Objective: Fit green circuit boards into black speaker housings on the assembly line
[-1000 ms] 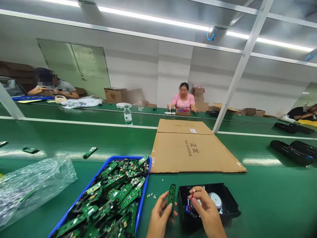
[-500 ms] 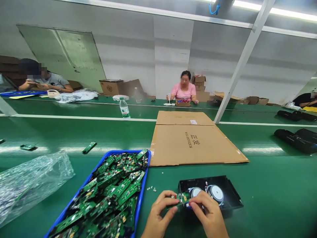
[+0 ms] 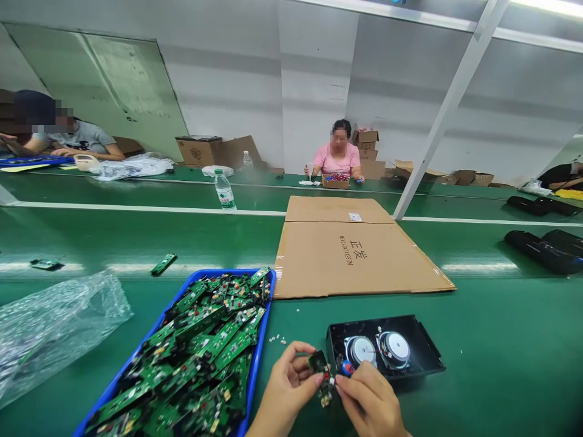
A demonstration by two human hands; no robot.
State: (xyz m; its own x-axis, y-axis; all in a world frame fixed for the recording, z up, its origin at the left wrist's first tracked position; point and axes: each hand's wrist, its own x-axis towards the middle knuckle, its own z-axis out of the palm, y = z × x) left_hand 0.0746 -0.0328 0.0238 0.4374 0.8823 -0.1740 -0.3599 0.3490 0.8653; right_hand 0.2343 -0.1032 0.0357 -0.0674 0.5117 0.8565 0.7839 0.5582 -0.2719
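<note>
My left hand (image 3: 286,385) grips a small green circuit board (image 3: 318,362) between thumb and fingers, tilted near upright. With thumb and forefinger together, my right hand (image 3: 373,397) pinches a small white connector (image 3: 332,381) against the board's edge; whether it is seated I cannot tell. A blue and red piece (image 3: 348,368) shows just above the right fingertips. Behind the hands lies an open black speaker casing (image 3: 426,365), holding two round speakers with pale centres, the left one (image 3: 363,351) and the right one (image 3: 396,348).
A blue tray (image 3: 260,352) heaped with circuit boards stands to the left. Beyond it lie loose boards (image 3: 164,264) and a clear plastic bag (image 3: 68,334). A flat cardboard sheet (image 3: 364,267), a water bottle (image 3: 225,191) and black casings (image 3: 542,252) are farther back. Co-workers sit opposite.
The circuit board has turned from lying flat to near upright in my left hand. My right hand has moved slightly down and left, its fingertips now at the board's edge.
</note>
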